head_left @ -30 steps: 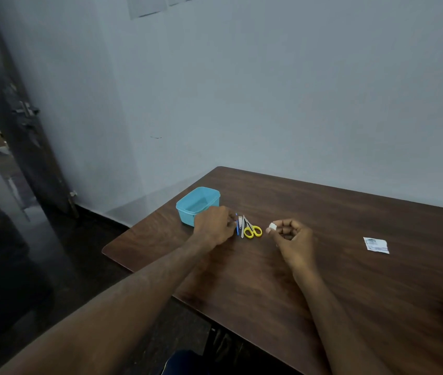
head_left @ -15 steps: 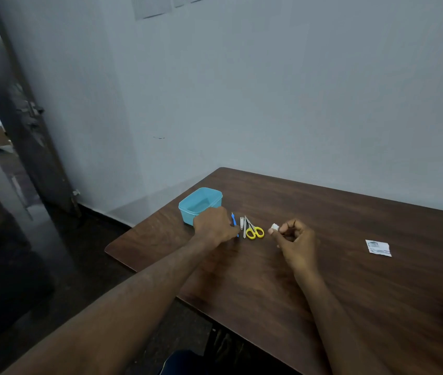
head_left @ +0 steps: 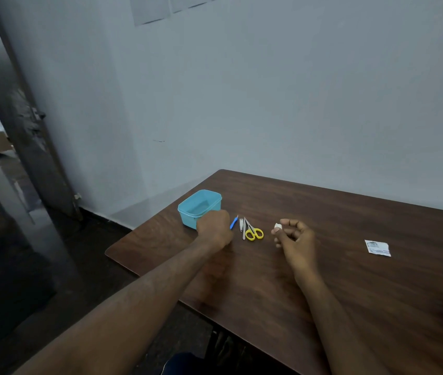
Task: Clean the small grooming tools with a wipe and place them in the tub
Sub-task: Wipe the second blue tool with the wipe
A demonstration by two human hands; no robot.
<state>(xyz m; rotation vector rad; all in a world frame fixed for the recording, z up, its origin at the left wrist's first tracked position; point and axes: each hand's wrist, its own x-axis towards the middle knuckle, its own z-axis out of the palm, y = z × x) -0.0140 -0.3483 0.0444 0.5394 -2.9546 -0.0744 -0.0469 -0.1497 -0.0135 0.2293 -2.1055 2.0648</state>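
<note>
Left hand: fist-curled beside the tub; cannot tell if it holds anything.
Right hand: pinches a small wipe.
Tools: blue-handled pick, clipper, file, scissors lie at tub's 3 o'clock.
Handling: probably light, stiff, slippery metal; take scissors by the yellow loops.

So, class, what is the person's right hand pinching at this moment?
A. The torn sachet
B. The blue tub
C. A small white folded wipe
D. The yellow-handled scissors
C: the right hand pinches the small white wipe at its fingertips, while the scissors lie on the table, untouched.
</note>
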